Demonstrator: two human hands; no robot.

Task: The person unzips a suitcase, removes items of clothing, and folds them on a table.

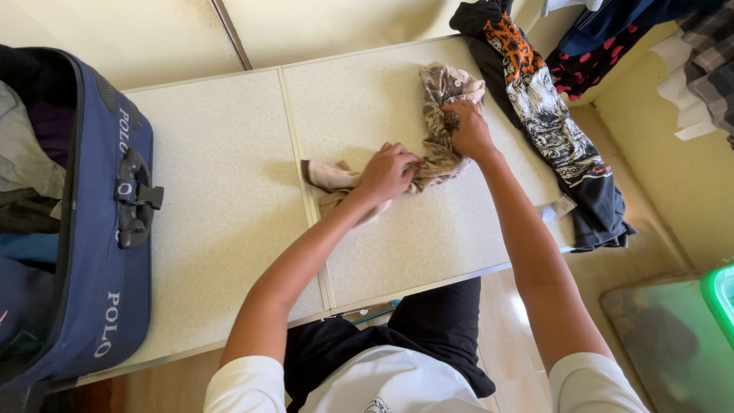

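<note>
Beige patterned garment (440, 130): crumpled cloth, bunched into a long twisted strip. It lies on the right-hand panel of the pale speckled surface (222, 206), its paler end just crossing the seam between the two panels.

Left hand (388, 172): fingers curled shut, clamped on the garment's lower, paler part, knuckles up, pressed down against the surface. Forearm runs diagonally up from the lower left, elbow bent.

Right hand (468, 131): fingers closed on the garment's upper bunched part, just beside the left hand. Forearm nearly straight, reaching up from the lower right.

Open room about the garment: bare surface lies below it down to the near edge, and to its left across the whole left panel. Above it, a short stretch of surface before the far edge.

Dark printed shirt (550, 122): black with orange and white pattern, spread lengthwise right of the garment, near but apart from it, its lower end hanging over the right edge of the surface.

Blue suitcase (107, 275): soft-sided, lid open, clothes inside, well left of the garment, at the left end of the surface; black handle faces the garment.

Hanging clothes (612, 38): dark, dotted and checked fabrics, upper right of the garment, beyond the surface.

Green container (719, 294): lower right of the garment, on the floor.
</note>
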